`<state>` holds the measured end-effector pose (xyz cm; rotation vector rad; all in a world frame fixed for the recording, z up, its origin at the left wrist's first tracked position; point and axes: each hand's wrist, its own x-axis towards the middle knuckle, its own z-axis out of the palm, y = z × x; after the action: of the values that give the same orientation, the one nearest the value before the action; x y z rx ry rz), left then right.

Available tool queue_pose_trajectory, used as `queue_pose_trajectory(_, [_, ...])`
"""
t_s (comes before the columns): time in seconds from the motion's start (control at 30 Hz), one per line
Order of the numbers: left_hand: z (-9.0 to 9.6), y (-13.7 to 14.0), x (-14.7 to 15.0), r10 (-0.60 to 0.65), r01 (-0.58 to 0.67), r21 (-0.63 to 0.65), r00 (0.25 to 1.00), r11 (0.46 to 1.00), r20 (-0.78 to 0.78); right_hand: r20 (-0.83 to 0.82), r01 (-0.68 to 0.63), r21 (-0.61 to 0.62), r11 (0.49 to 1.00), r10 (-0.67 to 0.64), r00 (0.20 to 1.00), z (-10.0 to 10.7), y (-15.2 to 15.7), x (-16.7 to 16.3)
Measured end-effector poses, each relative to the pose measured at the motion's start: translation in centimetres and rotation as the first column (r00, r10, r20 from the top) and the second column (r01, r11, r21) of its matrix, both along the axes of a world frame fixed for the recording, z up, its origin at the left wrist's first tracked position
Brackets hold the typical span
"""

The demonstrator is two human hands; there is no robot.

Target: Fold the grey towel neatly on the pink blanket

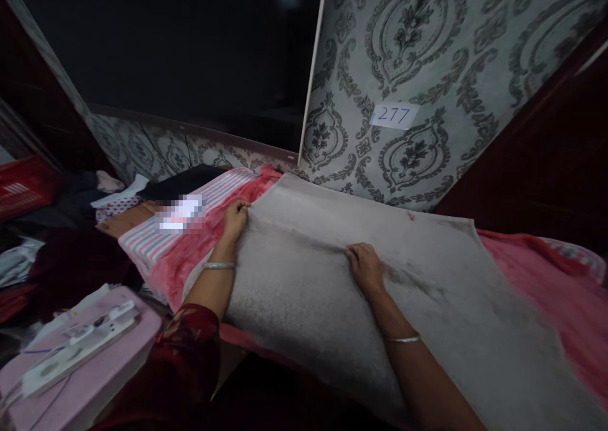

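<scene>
A large grey plush cloth [294, 285], perhaps a towel or small blanket, lies spread in front of me. My left hand [235, 218] pinches its left edge between thumb and fingers. Near the middle of the cloth, my right hand [365, 266] is closed on a raised crease, fingertips pressed together. A shallow fold runs between the two hands, and the near part of the cloth hangs down over the front edge. Underneath, pink fabric [536, 279] shows on the right, and a pink and striped fabric [209, 209] shows on the left.
A big dark screen [190, 51] hangs on the patterned wall [342, 171], beside a paper marked 277 [394, 115]. At lower left a white power strip [80, 348] lies on a pink box [137, 329]. Clothes and a red basket [23, 187] are farther left.
</scene>
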<state>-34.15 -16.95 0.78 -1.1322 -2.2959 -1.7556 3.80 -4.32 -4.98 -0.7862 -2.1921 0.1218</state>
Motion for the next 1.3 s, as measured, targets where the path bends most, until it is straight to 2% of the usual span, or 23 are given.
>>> queue_pose_trajectory(0.07, [0.5, -0.4, 0.6, 0.015, -0.018, -0.032, 0.996, 0.999, -0.091, 0.005, -0.001, 0.003, 1.000, 0.001, 1.000, 0.0, 0.0, 0.0])
queue_pose_trajectory(0.13, [1.1, -0.7, 1.3, -0.022, -0.005, -0.098, 0.964, 0.995, -0.267, 0.006, -0.003, 0.005, 1.000, 0.002, 1.000, 0.0, 0.0, 0.0])
queue_pose_trajectory(0.23, [1.4, -0.8, 2.3, -0.210, 0.097, -0.247, 0.848, 0.964, -0.487, 0.008, 0.001, -0.001, 1.000, -0.001, 1.000, 0.0, 0.0, 0.0])
queue_pose_trajectory(0.4, [1.1, -0.2, 3.2, -0.475, 0.285, -0.403, 0.707, 0.870, -0.524, 0.015, 0.007, -0.014, 1.000, -0.007, 1.000, 0.1, -0.1, 0.0])
queue_pose_trajectory(0.5, [0.8, 0.1, 3.5, -0.561, 0.328, -0.477, 0.651, 0.815, -0.511, 0.007, 0.007, -0.007, 1.000, -0.007, 1.000, 0.2, -0.1, 0.0])
queue_pose_trajectory(0.57, [0.6, 0.3, 3.6, -0.584, 0.336, -0.500, 0.637, 0.798, -0.504, 0.003, 0.003, 0.005, 1.000, -0.004, 1.000, 0.2, -0.2, 0.0])
queue_pose_trajectory(0.67, [0.5, 0.6, 3.6, -0.587, 0.356, -0.485, 0.639, 0.799, -0.498, 0.013, 0.002, 0.020, 1.000, -0.002, 1.000, 0.3, -0.3, 0.0])
queue_pose_trajectory(0.73, [0.6, 0.8, 3.8, -0.557, 0.347, -0.452, 0.653, 0.822, -0.513, 0.009, 0.015, 0.039, 0.999, -0.015, 1.000, 0.4, -0.3, 0.0])
queue_pose_trajectory(0.87, [1.3, 0.9, 4.5, -0.421, 0.230, -0.372, 0.690, 0.899, -0.589, -0.017, 0.058, 0.120, 0.991, -0.056, 0.998, 0.8, -0.5, 0.0])
queue_pose_trajectory(0.93, [1.5, 1.0, 4.9, -0.368, 0.165, -0.361, 0.694, 0.918, -0.619, -0.006, 0.076, 0.139, 0.987, -0.076, 0.997, 0.9, -0.6, -0.1])
queue_pose_trajectory(1.13, [1.8, 1.3, 5.4, -0.383, 0.093, -0.440, 0.669, 0.893, -0.637, 0.056, 0.082, 0.103, 0.991, -0.088, 0.995, 1.2, -0.8, -0.1])
queue_pose_trajectory(1.3, [2.0, 1.2, 5.8, -0.281, -0.097, -0.495, 0.722, 0.863, -0.632, 0.059, 0.109, 0.084, 0.991, -0.114, 0.992, 1.3, -0.9, 0.0])
